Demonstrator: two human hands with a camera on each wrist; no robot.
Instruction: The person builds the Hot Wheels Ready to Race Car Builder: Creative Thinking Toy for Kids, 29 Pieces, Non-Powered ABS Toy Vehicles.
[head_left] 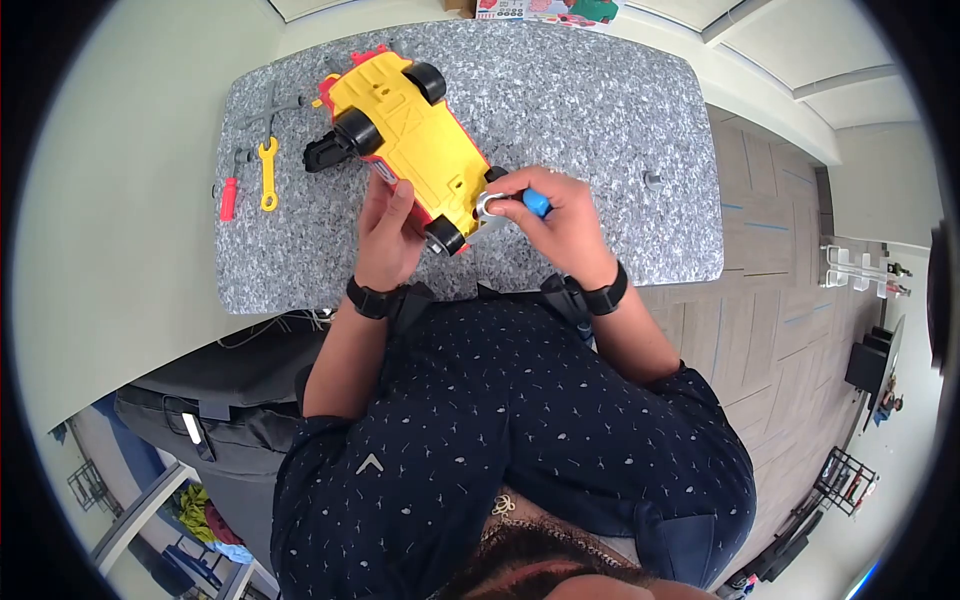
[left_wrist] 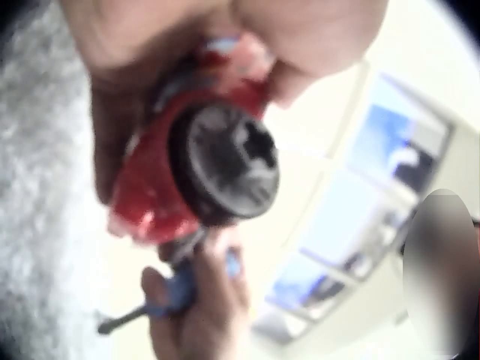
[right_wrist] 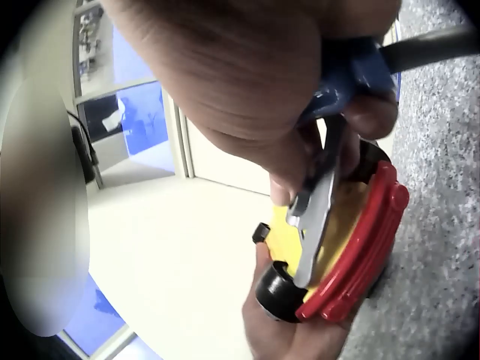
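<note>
A toy car with a yellow underside (head_left: 405,110) and black wheels is tilted over the speckled table, its base toward the head camera. My left hand (head_left: 388,240) grips its red side, thumb along the edge near one wheel (left_wrist: 225,161). At the end by the red bumper (right_wrist: 360,247), my right hand (head_left: 565,225) pinches a flat grey piece (right_wrist: 319,225) against the yellow base. A blue-handled screwdriver (head_left: 537,203) is tucked in the same hand, its dark shaft (right_wrist: 435,49) pointing away from the car. The fingers hide part of the grey piece.
On the table's left lie a yellow wrench (head_left: 268,175), a red-handled tool (head_left: 229,198) and a grey hammer-like tool (head_left: 270,115). A black part (head_left: 325,152) sits beside the car's wheel. One grey bolt (head_left: 653,180) stands at the right. A printed box (head_left: 550,10) is behind the table.
</note>
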